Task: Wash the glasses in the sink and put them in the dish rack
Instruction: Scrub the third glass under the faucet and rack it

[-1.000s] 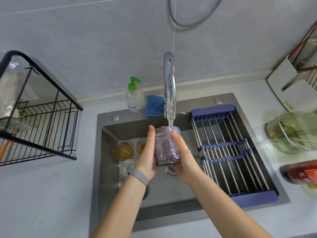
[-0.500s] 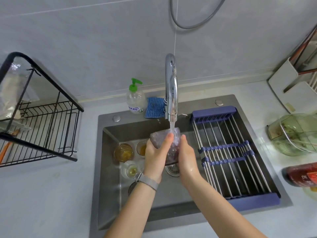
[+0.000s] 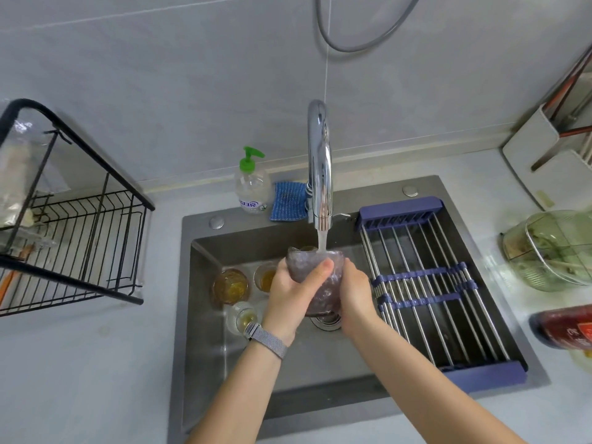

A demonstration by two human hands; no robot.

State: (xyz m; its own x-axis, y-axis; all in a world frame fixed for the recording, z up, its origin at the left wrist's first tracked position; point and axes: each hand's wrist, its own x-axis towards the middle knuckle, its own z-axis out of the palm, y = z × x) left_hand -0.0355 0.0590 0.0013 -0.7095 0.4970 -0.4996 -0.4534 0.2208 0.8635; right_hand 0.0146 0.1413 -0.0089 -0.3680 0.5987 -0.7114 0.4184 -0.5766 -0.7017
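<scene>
- The grey countertop [image 3: 80, 363] filled the frame, and the steel sink [image 3: 205, 363] sat sunk in the middle of it.
- A black wire dish rack [image 3: 83, 238] stood on the counter, well to the left of the sink.
- A roll-up drying rack [image 3: 426, 283] with blue bars lay across the sink's right side.
- The chrome faucet [image 3: 318, 161] arched over the basin, and its water stream [image 3: 321, 240] poured straight into the purple glass [image 3: 315, 270].
- That purple glass was up off the sink floor, mouth tilted toward the far wall, right under the spout and between both hands.
- The left hand [image 3: 294, 296] wrapped around it from the left, thumb lying across the near face of the glass, a grey watch band [image 3: 267, 338] on the wrist.
- The right hand [image 3: 354, 290] clasped it from the right, fingers curled behind the glass and mostly hidden.
- 2 amber glasses [image 3: 231, 285] stood upright on the sink floor just left of the hands, and a clear glass [image 3: 242, 317] lay nearer, beside the left wrist.
- A soap bottle [image 3: 251, 187] with a green pump and a blue sponge [image 3: 288, 201] rested on the sink's back ledge.
</scene>
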